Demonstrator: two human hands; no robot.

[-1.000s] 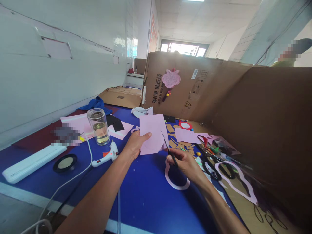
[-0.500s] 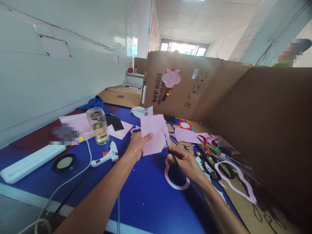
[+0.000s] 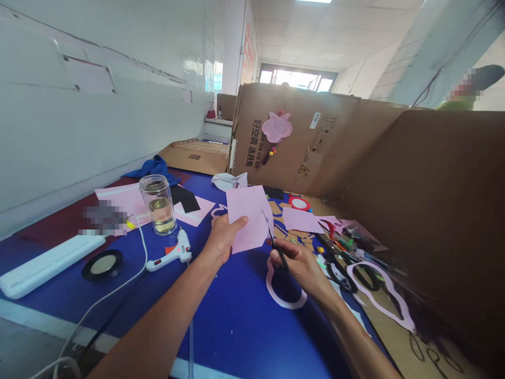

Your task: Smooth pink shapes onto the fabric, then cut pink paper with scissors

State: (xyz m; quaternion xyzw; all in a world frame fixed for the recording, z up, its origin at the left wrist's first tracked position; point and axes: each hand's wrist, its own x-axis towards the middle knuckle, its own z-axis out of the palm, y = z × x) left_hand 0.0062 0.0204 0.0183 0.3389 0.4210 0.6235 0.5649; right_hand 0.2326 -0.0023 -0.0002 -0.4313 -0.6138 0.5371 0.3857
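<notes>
My left hand [image 3: 221,238] pinches a pink foam sheet [image 3: 249,216] by its lower left edge and holds it upright above the blue table [image 3: 236,321]. My right hand [image 3: 300,263] grips small black scissors [image 3: 273,239], whose blades point up into the sheet's right edge. A pink cut-out outline [image 3: 282,289] lies on the table below my right hand.
A glass jar [image 3: 159,204] with some liquid, a white glue gun [image 3: 173,252] with its cord, a round black lid [image 3: 101,264] and a white bar [image 3: 47,266] lie to the left. Pink scraps, more scissors [image 3: 339,271] and pens lie at right. Cardboard walls [image 3: 394,173] close in the back and right.
The pink sheet has shifted slightly in my left hand while the scissors stay at its right edge. Otherwise little has moved.
</notes>
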